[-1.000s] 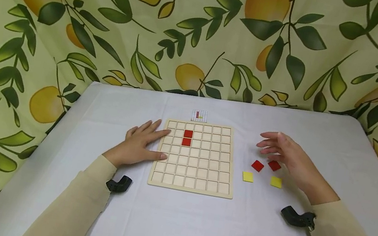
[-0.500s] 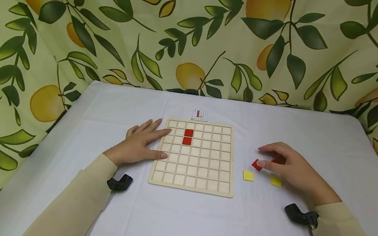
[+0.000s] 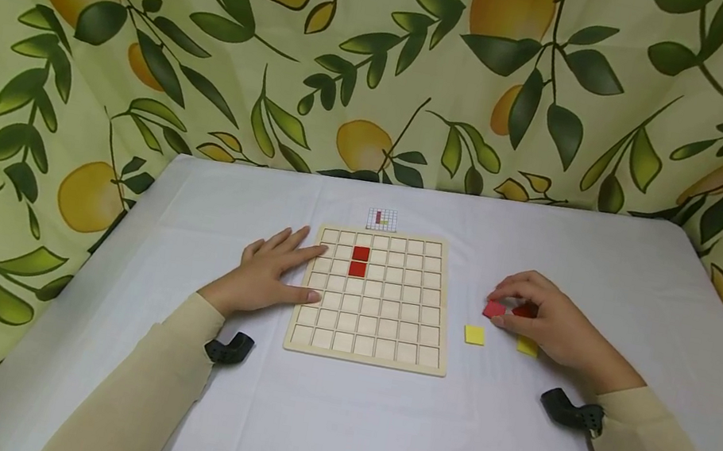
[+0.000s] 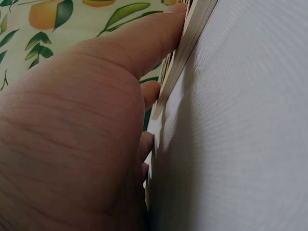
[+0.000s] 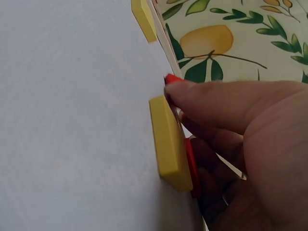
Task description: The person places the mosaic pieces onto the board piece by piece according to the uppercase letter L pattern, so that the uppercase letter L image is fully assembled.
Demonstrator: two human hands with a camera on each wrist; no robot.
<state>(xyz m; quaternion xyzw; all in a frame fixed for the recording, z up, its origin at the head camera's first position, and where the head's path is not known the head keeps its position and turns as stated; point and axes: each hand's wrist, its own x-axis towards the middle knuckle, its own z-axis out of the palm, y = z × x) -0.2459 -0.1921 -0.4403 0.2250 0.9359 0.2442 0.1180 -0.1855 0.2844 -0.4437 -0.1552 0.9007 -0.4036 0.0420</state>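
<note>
Head view: pinching red tile (image 3: 492, 310) with right hand (image 3: 553, 312); touching board (image 3: 390, 312) with left hand (image 3: 269, 274), spread wide. Could knock neighbouring red tile (image 3: 525, 311), tucked close under right hand.

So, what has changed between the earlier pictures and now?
The right hand came down and took hold of the loose red tile nearer the board. The left hand stayed at the board's left edge; the two red tiles on it and the yellow tiles stayed put.
</note>
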